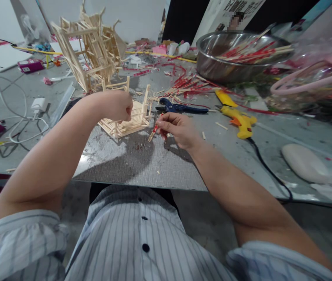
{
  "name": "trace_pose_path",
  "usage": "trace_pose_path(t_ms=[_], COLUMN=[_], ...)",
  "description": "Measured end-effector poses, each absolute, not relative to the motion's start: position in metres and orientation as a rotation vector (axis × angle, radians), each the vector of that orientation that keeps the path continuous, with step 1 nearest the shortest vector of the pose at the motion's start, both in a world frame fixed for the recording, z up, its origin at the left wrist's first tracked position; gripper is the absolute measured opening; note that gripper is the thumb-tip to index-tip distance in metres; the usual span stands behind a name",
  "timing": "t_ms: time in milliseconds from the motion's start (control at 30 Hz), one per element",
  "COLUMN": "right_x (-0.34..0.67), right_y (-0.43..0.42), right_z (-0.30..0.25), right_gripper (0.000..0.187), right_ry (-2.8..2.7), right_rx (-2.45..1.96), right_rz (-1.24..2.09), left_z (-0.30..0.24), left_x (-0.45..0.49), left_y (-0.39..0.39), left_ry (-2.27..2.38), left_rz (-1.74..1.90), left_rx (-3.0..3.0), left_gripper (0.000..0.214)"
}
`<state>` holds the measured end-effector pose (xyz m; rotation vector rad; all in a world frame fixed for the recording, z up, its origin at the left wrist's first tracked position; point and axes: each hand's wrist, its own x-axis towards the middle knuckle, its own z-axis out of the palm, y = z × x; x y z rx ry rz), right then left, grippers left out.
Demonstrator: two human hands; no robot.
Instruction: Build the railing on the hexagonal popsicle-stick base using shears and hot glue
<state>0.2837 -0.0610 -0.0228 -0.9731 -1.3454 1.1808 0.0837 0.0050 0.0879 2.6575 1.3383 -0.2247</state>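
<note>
Striped shirt nearest; right hand pinches stick slanting down-left, left hand grips wooden frame.

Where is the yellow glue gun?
In the head view, the yellow glue gun lies on the grey table, to the right of the right hand that pinches a short stick, just past the blue pliers and in front of the metal bowl.

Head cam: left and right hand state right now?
Left hand: closed, gripping the small stick model.
Right hand: closed, pinching a short red-tipped stick.
</note>
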Motion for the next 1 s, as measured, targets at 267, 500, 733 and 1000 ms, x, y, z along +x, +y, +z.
trace_pose_path(t_ms=[267, 500, 733, 1000], right_x=[0.284, 0.286, 0.287, 0.287], right_y=[-0.061, -0.061, -0.061, -0.064], right_z=[-0.022, -0.023, -0.02, -0.008], right_gripper=[0.04, 0.04, 0.039, 0.052], right_ry=[-1.375, -1.392, -1.34, -1.363], right_rx=[-0.979, -0.989, -0.975, -0.843], right_rz=[1.183, 1.185, 1.153, 1.115], left_z=[0.08, 0.093, 0.102, 0.082], left_x=[0.075, 0.083, 0.084, 0.108], left_y=[0.015, -0.002, -0.015, -0.042], left_ry=[1.264, 1.408, 1.291, 0.977], left_rz=[-0.13, -0.365, -0.304, 0.181], left_rx=[2.661, 2.665, 2.73, 2.513], left_gripper=[0.013, 0.029, 0.029, 0.012])
